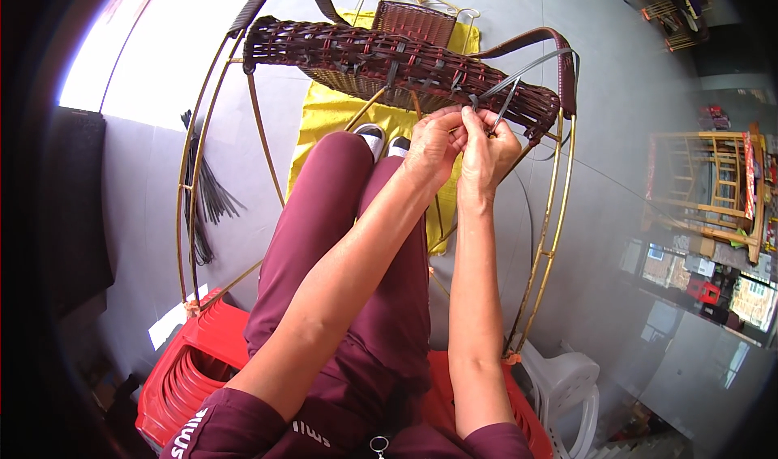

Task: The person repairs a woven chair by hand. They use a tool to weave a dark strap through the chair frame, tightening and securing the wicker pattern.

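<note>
We see a smooth grey floor (616,216) with bright daylight pouring in at the upper left. A yellow cloth (324,115) lies on it, wooden shelving (705,183) stands at right, and a white plastic chair (567,386) sits nearby.

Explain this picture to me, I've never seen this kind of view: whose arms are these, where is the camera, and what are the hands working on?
The camera sits on the person's head and looks down, so the arms belong to the wearer. The left hand and right hand meet at a dark woven band stretched on a gold metal frame, pinching a thin dark strip. Below lie a yellow cloth and a bundle of spare strips on the grey floor. The person sits on red plastic stools.
</note>
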Demonstrator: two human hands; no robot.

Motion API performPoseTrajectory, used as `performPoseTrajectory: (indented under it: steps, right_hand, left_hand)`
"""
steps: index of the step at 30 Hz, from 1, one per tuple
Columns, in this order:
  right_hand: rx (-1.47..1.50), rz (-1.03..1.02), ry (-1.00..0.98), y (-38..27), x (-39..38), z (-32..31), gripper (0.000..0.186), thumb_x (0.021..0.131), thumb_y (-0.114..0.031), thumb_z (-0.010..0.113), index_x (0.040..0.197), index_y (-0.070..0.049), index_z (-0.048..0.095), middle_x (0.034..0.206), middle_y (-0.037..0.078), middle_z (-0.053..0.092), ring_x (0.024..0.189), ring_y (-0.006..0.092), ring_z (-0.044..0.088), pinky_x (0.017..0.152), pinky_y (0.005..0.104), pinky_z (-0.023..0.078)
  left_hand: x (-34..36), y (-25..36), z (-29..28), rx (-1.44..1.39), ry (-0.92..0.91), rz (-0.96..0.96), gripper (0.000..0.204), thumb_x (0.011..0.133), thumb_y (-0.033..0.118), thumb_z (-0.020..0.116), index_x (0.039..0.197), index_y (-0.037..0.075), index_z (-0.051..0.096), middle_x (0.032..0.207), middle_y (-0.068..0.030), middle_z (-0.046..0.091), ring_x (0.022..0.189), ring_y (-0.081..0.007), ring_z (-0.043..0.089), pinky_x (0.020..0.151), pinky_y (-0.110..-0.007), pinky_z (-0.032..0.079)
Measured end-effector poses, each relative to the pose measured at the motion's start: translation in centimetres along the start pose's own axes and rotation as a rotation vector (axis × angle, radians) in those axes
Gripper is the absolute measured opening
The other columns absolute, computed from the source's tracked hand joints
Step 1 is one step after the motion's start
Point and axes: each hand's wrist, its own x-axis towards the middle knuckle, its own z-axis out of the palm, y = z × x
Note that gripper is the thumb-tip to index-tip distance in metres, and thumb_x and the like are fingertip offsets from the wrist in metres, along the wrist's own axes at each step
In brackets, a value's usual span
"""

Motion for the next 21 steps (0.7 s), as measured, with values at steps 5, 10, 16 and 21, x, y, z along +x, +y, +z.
performPoseTrajectory:
  steps: [5, 10, 16, 21]
  right_hand:
    - [0.159, 0.072, 0.069, 0.0, -0.7, 1.2, 0.009, 0.077, -0.002, 0.062, 0.076, 0.004, 0.055, 0.063, 0.002, 0.054, 0.05, 0.0067, 0.047, 0.046, 0.0193, 0.037]
    - [0.425, 0.375, -0.016, 0.4, 0.0, 0.4, 0.009, 0.077, -0.003, 0.063, 0.081, 0.001, 0.057, 0.057, 0.0, 0.05, 0.042, 0.0046, 0.04, 0.037, 0.0181, 0.031]
    - [0.538, 0.599, -0.076, 0.8, 0.9, -0.4, 0.012, 0.077, -0.01, 0.065, 0.085, -0.004, 0.059, 0.07, 0.001, 0.053, 0.049, 0.0074, 0.043, 0.039, 0.0192, 0.031]
    - [0.472, 0.61, -0.122, 0.3, 1.1, -0.9, 0.015, 0.076, -0.012, 0.066, 0.087, -0.004, 0.06, 0.069, 0.0, 0.052, 0.053, 0.008, 0.043, 0.042, 0.0201, 0.031]
  left_hand:
    - [0.3, 0.1, -0.7, 0.016, 0.032, 0.042, 0.01, 0.079, 0.002, 0.053, 0.088, -0.001, 0.057, 0.075, -0.0061, 0.06, 0.062, -0.0104, 0.056, 0.054, -0.02, 0.046]
    - [0.0, 1.0, -0.8, 0.012, 0.01, -0.082, 0.014, 0.079, 0.0, 0.052, 0.092, -0.003, 0.055, 0.069, -0.0083, 0.06, 0.045, -0.0128, 0.054, 0.04, -0.021, 0.043]
    - [-1.8, 1.1, 0.6, 0.228, 0.124, 0.122, 0.012, 0.08, 0.002, 0.054, 0.092, -0.003, 0.053, 0.066, -0.0105, 0.059, 0.04, -0.0126, 0.051, 0.035, -0.021, 0.039]
    - [-3.0, 1.1, 1.5, 0.444, 0.121, 0.35, 0.011, 0.08, 0.003, 0.056, 0.088, -0.005, 0.056, 0.07, -0.0104, 0.06, 0.045, -0.0111, 0.053, 0.042, -0.021, 0.043]
